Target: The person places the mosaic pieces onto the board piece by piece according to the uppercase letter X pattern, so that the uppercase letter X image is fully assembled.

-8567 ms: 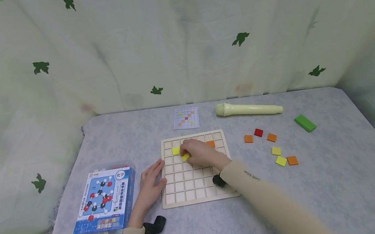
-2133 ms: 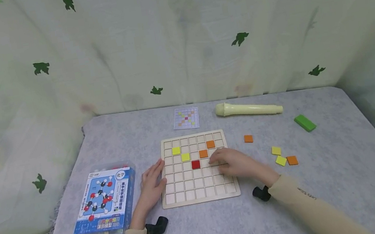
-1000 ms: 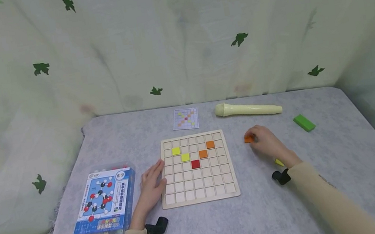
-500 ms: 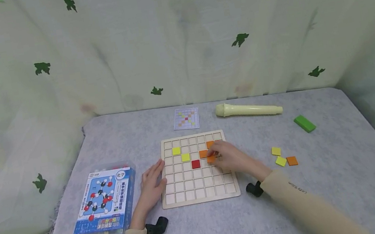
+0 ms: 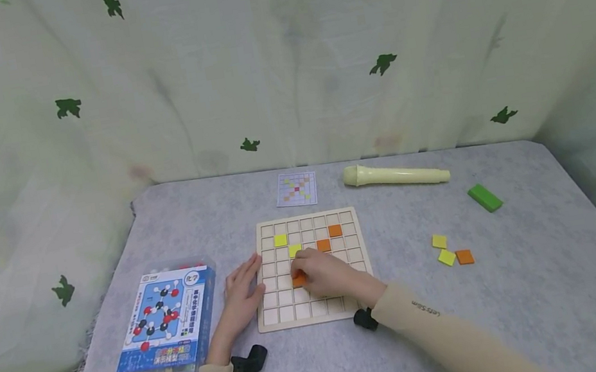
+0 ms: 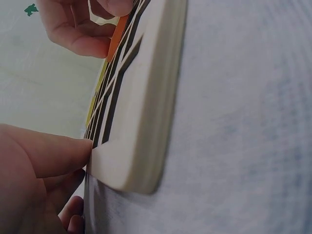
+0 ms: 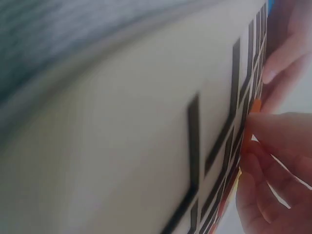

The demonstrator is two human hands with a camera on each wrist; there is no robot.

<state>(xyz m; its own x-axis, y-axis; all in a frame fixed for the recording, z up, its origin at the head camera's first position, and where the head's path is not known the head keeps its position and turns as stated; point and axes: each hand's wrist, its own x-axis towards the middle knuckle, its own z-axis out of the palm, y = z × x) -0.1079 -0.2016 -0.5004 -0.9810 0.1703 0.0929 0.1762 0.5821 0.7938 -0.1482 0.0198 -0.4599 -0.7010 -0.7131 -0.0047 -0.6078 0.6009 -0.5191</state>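
Observation:
A pale wooden grid board [image 5: 289, 313] lies flat on the table, two yellow tiles [image 5: 280, 240] and two orange tiles [image 5: 335, 231] set in its cells. Over the board's lower left middle, my right hand [image 5: 326, 274] pinches another orange tile [image 5: 298, 282] between thumb and fingers. That orange tile [image 6: 117, 38] also shows at the fingertips in the left wrist view, low against the grid. The red tile is hidden behind my right hand. Along the left rim rests my left hand [image 5: 241, 291], fingers extended, its thumb [image 6: 66, 153] touching the board's edge.
Two loose yellow tiles [image 5: 439, 241] and an orange tile [image 5: 465, 257] lie right of the board. Farther off sit a green block [image 5: 485, 197] and a cream microphone-shaped tube [image 5: 396, 174]. A pattern card [image 5: 296, 189] lies behind the board, a boxed molecule kit [image 5: 164, 324] at left.
My right hand picked up the orange tile from the table on the right, brought it over the board and moved left and nearer with it. My left hand has stayed at the rim.

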